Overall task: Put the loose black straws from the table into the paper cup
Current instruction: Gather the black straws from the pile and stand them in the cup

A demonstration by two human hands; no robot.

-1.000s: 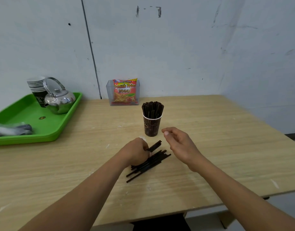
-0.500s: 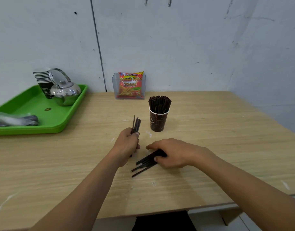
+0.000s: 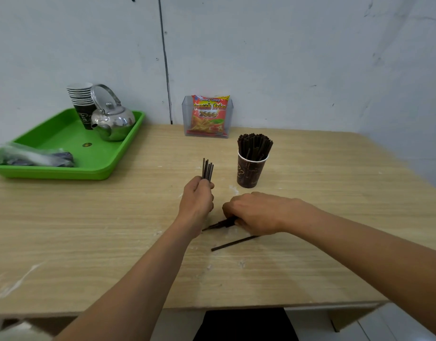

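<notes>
1. The left hand (image 3: 197,198) is closed around a small bunch of black straws (image 3: 207,169). It holds them upright, with the tips poking out above the fist, a bit left of the paper cup (image 3: 250,172).
2. The right hand (image 3: 256,212) sits knuckles-up on the tabletop (image 3: 335,193), fingers curled around a second bundle of straws (image 3: 218,225). The bundle's ends stick out on the hand's left, low against the wood.
3. One single straw (image 3: 234,243) lies slanted on the tabletop by itself, just on the near side of the right hand.
4. The paper cup stands upright just beyond the right hand, already crammed with standing straws (image 3: 255,145).
5. Far left there's a green tray (image 3: 64,141) with a shiny kettle (image 3: 112,120), a stack of cups (image 3: 82,102) and a plastic-wrapped bundle (image 3: 32,157). No clue what's inside the wrap.
6. A snack bag (image 3: 209,114) sits in a clear holder (image 3: 186,114) against the wall.
</notes>
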